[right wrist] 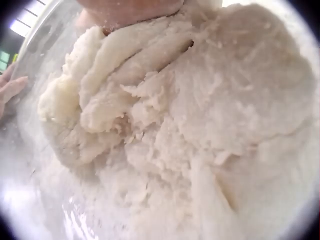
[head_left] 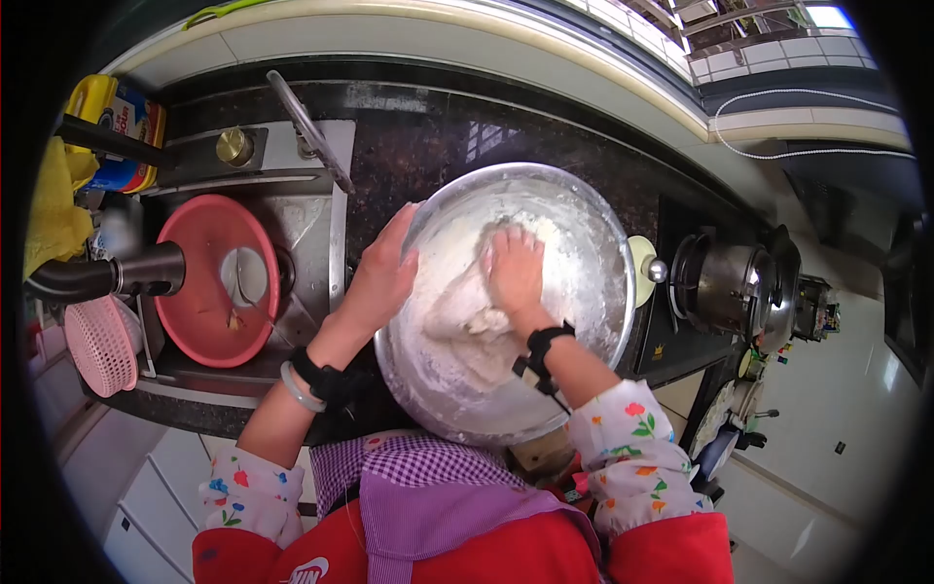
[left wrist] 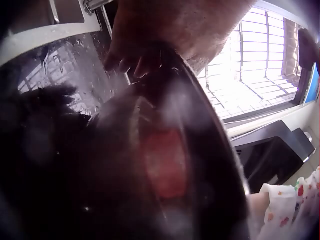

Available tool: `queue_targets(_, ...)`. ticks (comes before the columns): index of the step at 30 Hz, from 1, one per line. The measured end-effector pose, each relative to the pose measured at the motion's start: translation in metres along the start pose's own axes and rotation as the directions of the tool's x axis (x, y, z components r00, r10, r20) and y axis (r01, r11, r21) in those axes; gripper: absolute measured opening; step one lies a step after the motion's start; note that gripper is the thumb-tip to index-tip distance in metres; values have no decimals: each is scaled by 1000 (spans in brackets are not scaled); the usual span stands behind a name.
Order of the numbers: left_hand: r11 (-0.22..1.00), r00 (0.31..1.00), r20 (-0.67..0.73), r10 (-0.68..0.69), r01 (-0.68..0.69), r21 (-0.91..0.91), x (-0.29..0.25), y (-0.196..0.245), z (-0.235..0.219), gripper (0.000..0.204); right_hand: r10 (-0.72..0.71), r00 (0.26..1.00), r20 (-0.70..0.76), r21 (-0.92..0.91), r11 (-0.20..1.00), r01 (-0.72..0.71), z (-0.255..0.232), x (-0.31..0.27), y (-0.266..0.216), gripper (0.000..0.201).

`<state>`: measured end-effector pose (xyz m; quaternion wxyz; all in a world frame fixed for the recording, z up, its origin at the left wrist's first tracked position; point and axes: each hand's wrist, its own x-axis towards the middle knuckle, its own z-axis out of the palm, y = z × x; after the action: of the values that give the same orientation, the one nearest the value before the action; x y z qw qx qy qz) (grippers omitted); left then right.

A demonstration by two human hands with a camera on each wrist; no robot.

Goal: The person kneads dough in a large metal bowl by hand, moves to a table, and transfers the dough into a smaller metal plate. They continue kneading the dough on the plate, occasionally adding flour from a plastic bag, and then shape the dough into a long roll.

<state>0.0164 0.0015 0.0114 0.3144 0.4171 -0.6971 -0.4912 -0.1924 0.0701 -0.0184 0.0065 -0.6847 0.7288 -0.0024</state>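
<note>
A large metal bowl (head_left: 623,273) dusted with flour holds a rough, lumpy mass of dough (head_left: 452,302). My right hand (head_left: 516,268) presses down on the dough, palm down, with its fingers toward the bowl's far side. Close up in the right wrist view, the dough (right wrist: 165,110) is shaggy and creased, and part of the hand (right wrist: 130,12) bears on its upper edge. At the bowl's left rim my left hand (head_left: 387,268) grips the wall. The left wrist view has that hand's fingers (left wrist: 142,65) hooked over the outside of the bowl (left wrist: 210,145).
Left of the bowl, a sink (head_left: 311,214) holds a red basin (head_left: 268,243) under a dark spout (head_left: 151,271). A pink strainer (head_left: 100,346) and a yellow bottle (head_left: 92,102) stand farther left. To the right, a steel pot (head_left: 725,282) sits on the stove.
</note>
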Motion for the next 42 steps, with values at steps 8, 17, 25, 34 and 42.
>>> queue_targets(8,998,998,18,-62,62,-28,6,6,1,49,56,992,111,199,977,-77,-22,16,5,36)
queue_targets(17,994,970,227,93,-76,-79,55,-98,-22,52,108,984,139,182,974,-132,-38,-26,-31,15)
queue_targets(25,991,978,173,-115,100,93,27,-68,-40,52,249,968,35,28,968,-250,-45,-84,-30,12)
queue_targets(34,897,867,239,-436,442,32,-59,-27,-51,38,294,875,-384,113,956,-272,-31,-122,-55,24)
queue_targets(42,953,738,669,-92,259,-155,-25,-156,-80,29,508,836,-206,952,301,52,-118,-224,-6,39)
